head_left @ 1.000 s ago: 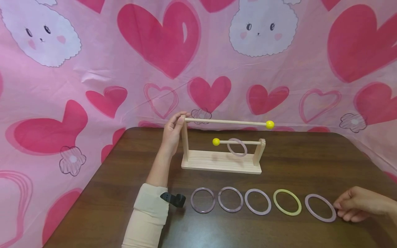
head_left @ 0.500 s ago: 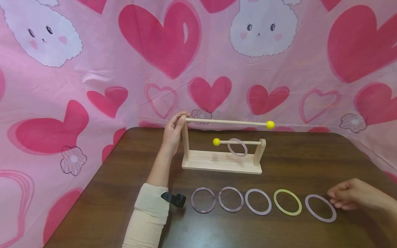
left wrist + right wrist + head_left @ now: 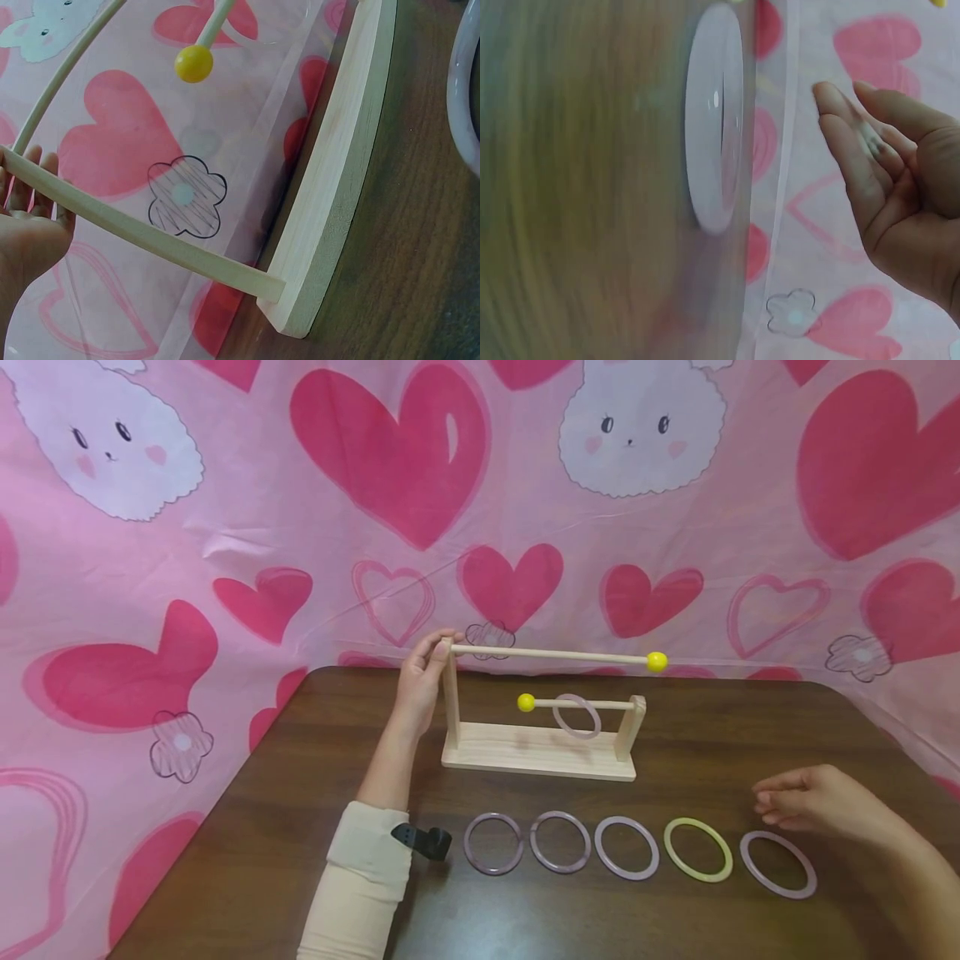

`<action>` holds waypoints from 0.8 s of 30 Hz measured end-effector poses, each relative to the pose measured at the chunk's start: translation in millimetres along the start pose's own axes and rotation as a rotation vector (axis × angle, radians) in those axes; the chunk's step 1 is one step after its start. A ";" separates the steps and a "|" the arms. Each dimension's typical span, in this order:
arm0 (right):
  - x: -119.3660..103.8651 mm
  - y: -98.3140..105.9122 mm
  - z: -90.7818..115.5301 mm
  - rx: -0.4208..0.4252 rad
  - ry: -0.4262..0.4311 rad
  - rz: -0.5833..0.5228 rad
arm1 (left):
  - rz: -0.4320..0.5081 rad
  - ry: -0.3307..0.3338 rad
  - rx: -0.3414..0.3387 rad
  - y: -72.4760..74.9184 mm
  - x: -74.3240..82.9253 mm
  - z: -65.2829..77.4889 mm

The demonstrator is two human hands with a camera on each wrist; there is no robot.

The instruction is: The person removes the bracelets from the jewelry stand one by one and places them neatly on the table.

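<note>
My left hand (image 3: 422,681) grips the top of the tall left post of a wooden stand (image 3: 540,752), thumb in front and fingers behind. Two horizontal rods with yellow end balls reach from the stand's posts. A pale purple ring (image 3: 557,720) hangs on the lower rod. My right hand (image 3: 813,802) hovers just beyond the rightmost pale purple ring (image 3: 807,868), apart from it. In the right wrist view, its fingers (image 3: 847,150) are loosely bent with nothing between them. Left of that ring lie a yellow ring (image 3: 726,860) and several purple rings (image 3: 654,852) in a row.
The stand and rings are on a dark brown wooden table (image 3: 585,918). A pink cloth (image 3: 525,485) printed with hearts and sheep faces hangs behind and to the left. A black strap (image 3: 423,841) sits on the left sleeve.
The right hand has left the rightmost ring's right edge and moved up and to the left. The left hand keeps its hold on the stand. The rings lie as before.
</note>
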State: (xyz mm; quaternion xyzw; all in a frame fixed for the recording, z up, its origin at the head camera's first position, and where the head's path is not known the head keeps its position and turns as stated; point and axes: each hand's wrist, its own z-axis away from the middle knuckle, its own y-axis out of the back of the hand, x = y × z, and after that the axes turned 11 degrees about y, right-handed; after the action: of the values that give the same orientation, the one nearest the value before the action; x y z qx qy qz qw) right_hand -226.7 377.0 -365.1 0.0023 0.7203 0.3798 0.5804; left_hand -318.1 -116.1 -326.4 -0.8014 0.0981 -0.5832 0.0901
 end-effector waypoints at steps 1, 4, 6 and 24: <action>-2.8 -3.3 -2.2 0.051 -0.003 0.025 | -0.002 0.001 0.002 -0.5 0.4 0.0; -12.2 -11.1 -8.0 0.197 -0.013 0.091 | -0.004 0.002 0.004 -1.4 0.7 -0.2; -18.5 -14.9 -11.2 0.277 -0.014 0.087 | -0.001 0.001 0.003 -1.6 0.5 -0.5; -49.3 -54.3 -59.6 0.457 0.171 0.033 | 0.000 0.006 -0.007 0.4 -0.1 0.0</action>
State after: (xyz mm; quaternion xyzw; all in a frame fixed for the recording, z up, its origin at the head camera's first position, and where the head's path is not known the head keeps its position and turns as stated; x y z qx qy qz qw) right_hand -236.9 284.0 -351.5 0.1132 0.8338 0.2152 0.4956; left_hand -318.2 -116.4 -326.6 -0.7998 0.1002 -0.5854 0.0870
